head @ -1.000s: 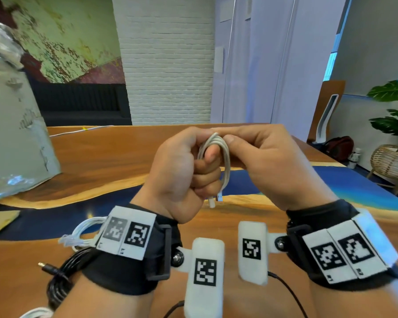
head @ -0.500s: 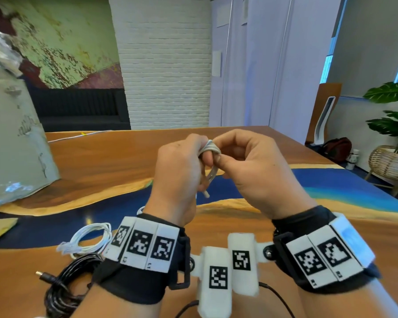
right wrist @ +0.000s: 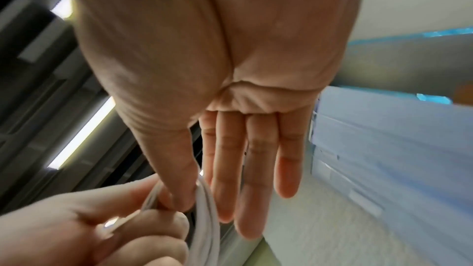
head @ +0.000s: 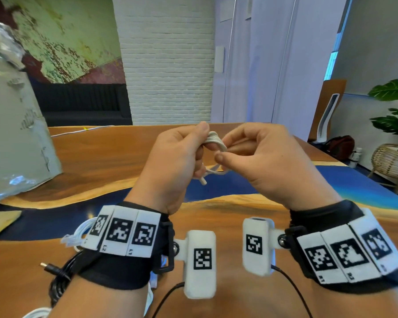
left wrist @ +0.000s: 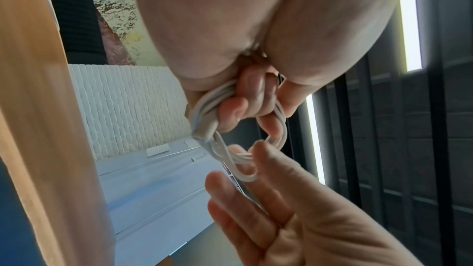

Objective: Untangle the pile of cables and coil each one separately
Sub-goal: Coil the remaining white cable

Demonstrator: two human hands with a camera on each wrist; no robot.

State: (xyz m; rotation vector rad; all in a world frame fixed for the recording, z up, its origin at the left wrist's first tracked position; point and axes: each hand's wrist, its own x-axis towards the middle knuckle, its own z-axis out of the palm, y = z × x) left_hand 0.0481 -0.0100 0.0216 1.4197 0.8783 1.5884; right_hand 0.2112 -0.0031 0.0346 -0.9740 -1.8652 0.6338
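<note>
Head view: left hand (head: 170,166) grips white cable coil (head: 215,140), plug (head: 202,181) downward

You have bare tabletop (head: 228,210) ahead and rightward; leftward, a coiled black cable (head: 58,285), white cable (head: 75,238) and tall grey bag (head: 12,134) block passage.

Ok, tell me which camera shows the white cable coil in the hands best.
Left wrist view: the white cable coil shows its stacked loops and a plug end, gripped by the left hand. Head view shows only its top and a dangling end, with fingers hiding the rest. Right wrist view shows a few blurred strands.
</note>
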